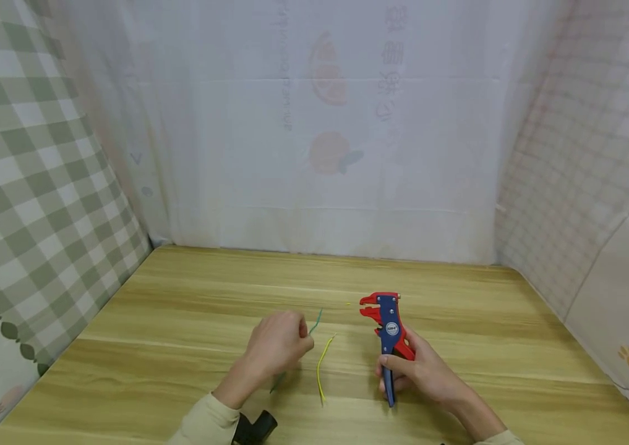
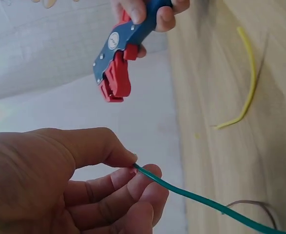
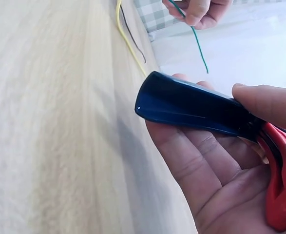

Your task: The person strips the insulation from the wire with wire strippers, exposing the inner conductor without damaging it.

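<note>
My left hand (image 1: 281, 339) pinches a green wire (image 2: 196, 197) between thumb and fingers above the table. One end of the wire pokes out past the fingers in the head view. My right hand (image 1: 422, 374) holds a red and blue wire stripper (image 1: 389, 318) by its handles, its red jaws up and pointing left, apart from the green wire. In the right wrist view the thumb lies along the blue handle (image 3: 191, 105), fingers beneath it. A yellow wire (image 1: 320, 368) lies on the table between the hands; a thin tip shows at one end.
A tiny yellow scrap (image 1: 348, 303) lies on the wood-grain table (image 1: 192, 296) left of the stripper's jaws. White printed sheeting (image 1: 225, 154) hangs behind; checked cloth (image 1: 30, 173) borders the left side, and a patterned sheet (image 1: 587, 185) the right.
</note>
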Demonstrator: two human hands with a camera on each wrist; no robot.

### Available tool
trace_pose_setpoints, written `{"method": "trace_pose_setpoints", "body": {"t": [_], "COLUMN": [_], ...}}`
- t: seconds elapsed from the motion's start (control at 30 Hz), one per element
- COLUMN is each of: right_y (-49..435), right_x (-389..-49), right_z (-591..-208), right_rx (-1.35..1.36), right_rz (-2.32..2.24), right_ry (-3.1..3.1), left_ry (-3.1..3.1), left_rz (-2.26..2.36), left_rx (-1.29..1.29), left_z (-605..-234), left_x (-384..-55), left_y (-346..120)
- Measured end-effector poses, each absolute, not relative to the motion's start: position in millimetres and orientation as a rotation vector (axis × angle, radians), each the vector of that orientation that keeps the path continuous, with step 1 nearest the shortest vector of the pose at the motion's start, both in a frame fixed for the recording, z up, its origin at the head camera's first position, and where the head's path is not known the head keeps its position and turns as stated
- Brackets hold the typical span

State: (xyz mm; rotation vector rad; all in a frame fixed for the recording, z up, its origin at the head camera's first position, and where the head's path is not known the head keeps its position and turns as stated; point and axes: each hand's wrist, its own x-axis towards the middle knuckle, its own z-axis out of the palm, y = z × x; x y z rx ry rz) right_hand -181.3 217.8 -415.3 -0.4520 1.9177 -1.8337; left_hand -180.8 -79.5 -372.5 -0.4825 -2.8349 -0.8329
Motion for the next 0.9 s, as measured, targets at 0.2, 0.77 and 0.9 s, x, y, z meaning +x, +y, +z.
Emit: {"method": "trace_pose_setpoints", "body": {"t": [0.2,0.77,0.9], "right_y": [216.9,216.7,214.8], "right_x": [-178.9,-172.5,-170.7], "right_z": [-410.7,-396.9,-392.7], "right_rx": [-0.493,-0.682,-0.671], "right_rz": [-1.848,-1.897,-1.883], "right_ry": [1.920,1.907,1.917], "left_ry": [-2.795,-2.524,-2.472], "left_rz": [-0.880,-1.093,-1.164], "left_rx": [-0.524,-0.710,-0.724], "left_z": [-361.6,-351.8,-352.8], "left_x": [-181.0,-187.3,-186.8], "left_y": [-84.0,-88.6,-89.6]}}
